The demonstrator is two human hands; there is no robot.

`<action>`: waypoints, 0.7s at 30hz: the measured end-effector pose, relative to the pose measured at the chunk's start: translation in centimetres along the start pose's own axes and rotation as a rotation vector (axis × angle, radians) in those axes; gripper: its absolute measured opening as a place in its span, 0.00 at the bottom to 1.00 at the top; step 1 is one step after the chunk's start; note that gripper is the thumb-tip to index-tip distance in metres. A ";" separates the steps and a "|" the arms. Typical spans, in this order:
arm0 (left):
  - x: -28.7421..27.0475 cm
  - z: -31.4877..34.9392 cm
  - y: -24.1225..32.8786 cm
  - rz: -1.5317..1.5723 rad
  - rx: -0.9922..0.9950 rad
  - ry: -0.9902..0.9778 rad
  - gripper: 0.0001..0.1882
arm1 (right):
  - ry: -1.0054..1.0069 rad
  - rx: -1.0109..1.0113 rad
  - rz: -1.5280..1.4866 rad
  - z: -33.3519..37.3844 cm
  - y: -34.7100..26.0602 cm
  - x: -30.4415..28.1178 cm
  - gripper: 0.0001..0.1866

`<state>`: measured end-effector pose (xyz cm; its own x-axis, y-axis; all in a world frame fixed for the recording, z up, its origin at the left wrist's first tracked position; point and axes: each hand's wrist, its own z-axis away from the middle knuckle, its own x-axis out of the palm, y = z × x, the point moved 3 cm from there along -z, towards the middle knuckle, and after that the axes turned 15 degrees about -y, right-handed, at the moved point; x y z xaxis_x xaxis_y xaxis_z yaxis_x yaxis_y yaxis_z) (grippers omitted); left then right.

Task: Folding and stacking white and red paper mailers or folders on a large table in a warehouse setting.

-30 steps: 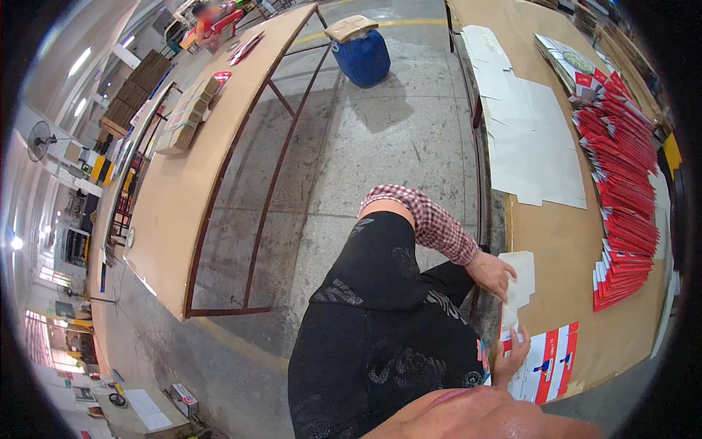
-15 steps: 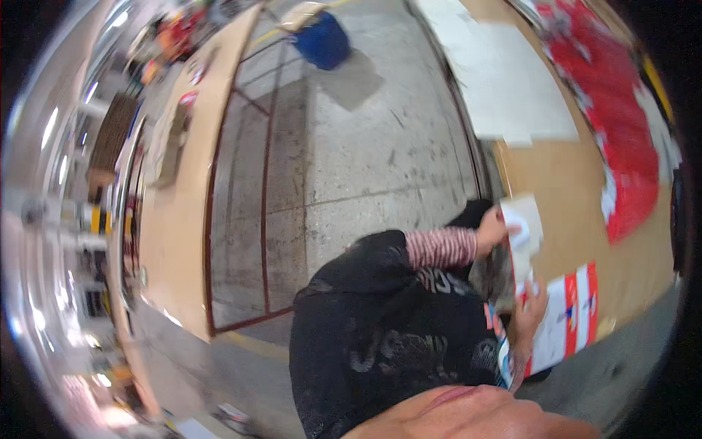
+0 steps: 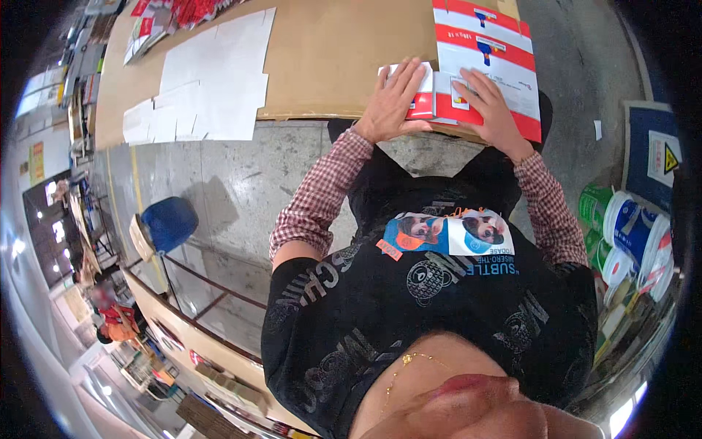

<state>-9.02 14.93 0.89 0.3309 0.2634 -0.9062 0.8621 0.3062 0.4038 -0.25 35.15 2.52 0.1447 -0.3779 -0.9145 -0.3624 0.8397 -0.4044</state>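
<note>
My left hand lies palm down, fingers stretched, on a small red-and-white folded piece of card near the table's front edge. To its right, my right hand presses flat with spread fingers on a flattened red-and-white printed carton. The folded piece and the carton meet between my hands; whether they are joined, I cannot tell. Both palms hide part of the card beneath.
White die-cut card sheets lie left on the brown table, with red printed pieces beyond. A blue drum stands on the floor at left. Paint-type buckets are stacked at right. Another person is far left.
My view has swung round toward the table. The white-and-red piece I held by its ends now lies on the table, and both hands have come down flat.
</note>
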 end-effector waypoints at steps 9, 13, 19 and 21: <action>1.4 -0.6 -0.5 -0.089 -0.042 -0.077 0.49 | 0.004 0.042 -0.038 0.2 0.9 1.2 0.40; 2.0 -0.9 -0.4 -0.209 -0.054 -0.148 0.47 | -0.056 0.035 -0.045 0.4 0.8 1.9 0.39; 2.8 -2.6 0.3 -0.334 -0.156 -0.181 0.45 | -0.093 0.053 0.022 0.4 0.9 2.1 0.37; 2.5 -4.1 0.3 -0.381 -0.284 -0.172 0.43 | -0.110 0.066 -0.001 0.2 0.9 1.8 0.35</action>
<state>-9.46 19.43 -0.76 0.0923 -0.0628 -0.9938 0.8036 0.5940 0.0371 -0.10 35.32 0.46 0.2467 -0.3366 -0.9087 -0.3015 0.8645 -0.4021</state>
